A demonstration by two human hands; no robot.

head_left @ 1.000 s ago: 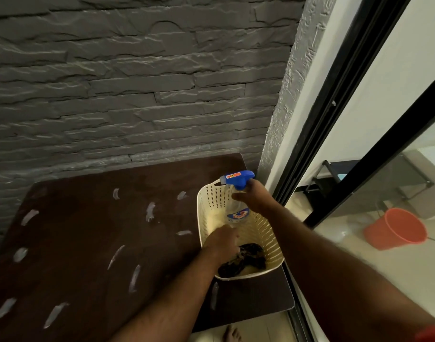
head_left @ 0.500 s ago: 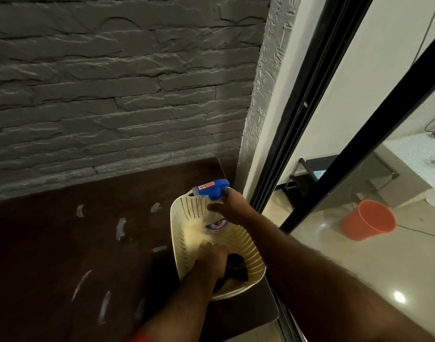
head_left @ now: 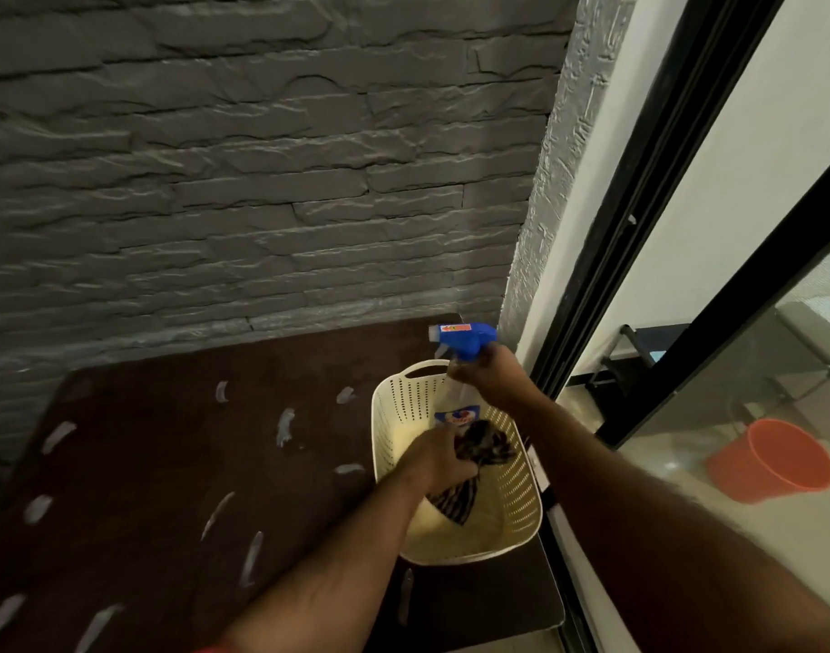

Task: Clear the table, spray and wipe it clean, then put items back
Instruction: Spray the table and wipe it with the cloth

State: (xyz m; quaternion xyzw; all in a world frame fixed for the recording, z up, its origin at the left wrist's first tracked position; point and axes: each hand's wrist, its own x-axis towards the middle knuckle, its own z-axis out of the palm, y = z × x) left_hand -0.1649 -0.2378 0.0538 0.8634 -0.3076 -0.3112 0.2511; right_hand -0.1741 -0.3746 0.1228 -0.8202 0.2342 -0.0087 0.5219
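Head cam, left to right: dark table (head_left: 158, 464) streaked with white smears, left hand (head_left: 439, 457) bunching the striped cloth (head_left: 474, 468) inside the cream basket (head_left: 521, 516), right hand (head_left: 495, 377) wrapped round the spray bottle (head_left: 462, 341), so a snagged cloth could probably tip that basket off the edge.

My left hand (head_left: 439, 457) grips a dark striped cloth (head_left: 479, 457) inside the cream perforated basket (head_left: 521, 506), which sits at the right edge of the dark brown desk (head_left: 168, 464). My right hand (head_left: 491, 377) holds the neck of a clear spray bottle (head_left: 460, 369) with a blue trigger head, its base down in the basket. Pale whitish streaks (head_left: 285, 426) dot the desk beside a grey stone wall (head_left: 262, 157), and an orange bucket (head_left: 776, 464) stands on the floor beyond the black door frame (head_left: 639, 181).
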